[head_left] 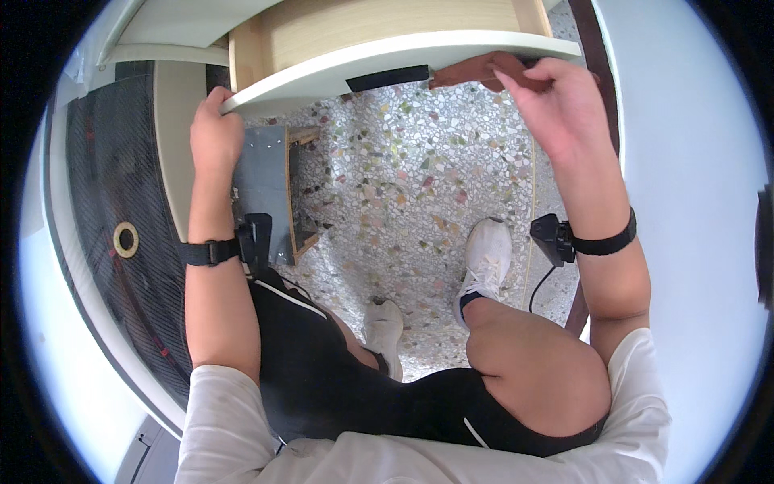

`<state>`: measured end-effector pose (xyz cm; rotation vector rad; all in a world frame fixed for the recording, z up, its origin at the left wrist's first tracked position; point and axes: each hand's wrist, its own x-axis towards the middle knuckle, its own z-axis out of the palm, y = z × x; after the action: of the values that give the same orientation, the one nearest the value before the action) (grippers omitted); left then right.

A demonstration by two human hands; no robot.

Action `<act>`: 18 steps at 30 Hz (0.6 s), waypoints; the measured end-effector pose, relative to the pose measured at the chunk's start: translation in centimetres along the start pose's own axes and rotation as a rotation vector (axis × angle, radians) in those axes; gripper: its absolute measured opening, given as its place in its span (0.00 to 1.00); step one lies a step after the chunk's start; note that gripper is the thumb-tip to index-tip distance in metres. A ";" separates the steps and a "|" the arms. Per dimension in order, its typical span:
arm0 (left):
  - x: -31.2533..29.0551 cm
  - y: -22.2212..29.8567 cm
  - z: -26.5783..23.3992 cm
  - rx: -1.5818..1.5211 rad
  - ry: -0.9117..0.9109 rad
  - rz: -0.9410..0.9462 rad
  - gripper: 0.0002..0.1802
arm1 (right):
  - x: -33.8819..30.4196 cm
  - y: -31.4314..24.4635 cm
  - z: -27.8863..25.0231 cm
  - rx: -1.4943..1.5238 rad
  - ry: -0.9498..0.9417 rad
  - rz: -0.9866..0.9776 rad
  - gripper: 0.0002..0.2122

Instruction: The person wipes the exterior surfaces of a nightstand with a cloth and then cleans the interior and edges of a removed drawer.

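An open drawer with a white front and a pale wooden inside stretches across the top of the view. A black strip-shaped handle marks the middle of its front. My left hand is closed on the left end of the drawer front. Near the right end, my right hand pinches a reddish-brown cloth between thumb and fingers. The cloth lies against the drawer front, its tip reaching toward the black handle. Part of it is hidden behind my fingers.
Below the drawer, a grey panel with raw wooden edges stands left on the speckled floor. A dark woven-looking surface with a round ring runs along the left. A white wall bounds the right. My feet are on the floor.
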<state>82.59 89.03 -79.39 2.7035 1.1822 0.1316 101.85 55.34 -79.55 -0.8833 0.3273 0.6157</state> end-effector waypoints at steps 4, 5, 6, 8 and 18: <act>0.0 0.0 0.8 0.045 0.062 0.110 0.17 | 0.8 3.9 2.6 -0.091 -0.082 0.074 0.15; -0.1 0.1 0.8 0.040 0.072 0.114 0.18 | 0.7 5.3 3.7 -0.107 -0.092 0.142 0.14; -0.2 0.3 0.9 0.026 0.078 0.122 0.18 | 0.6 6.5 4.6 -0.129 -0.097 0.204 0.13; -0.3 0.2 0.7 0.019 0.076 0.126 0.18 | 0.4 9.2 6.5 -0.172 -0.022 0.131 0.13; 0.6 -0.2 0.7 0.040 0.053 0.135 0.19 | 3.4 0.6 -3.1 0.284 0.088 0.129 0.06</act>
<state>82.95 89.46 -80.07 2.8312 1.0264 0.2016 104.08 54.40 -83.55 -0.6205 0.5404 0.6328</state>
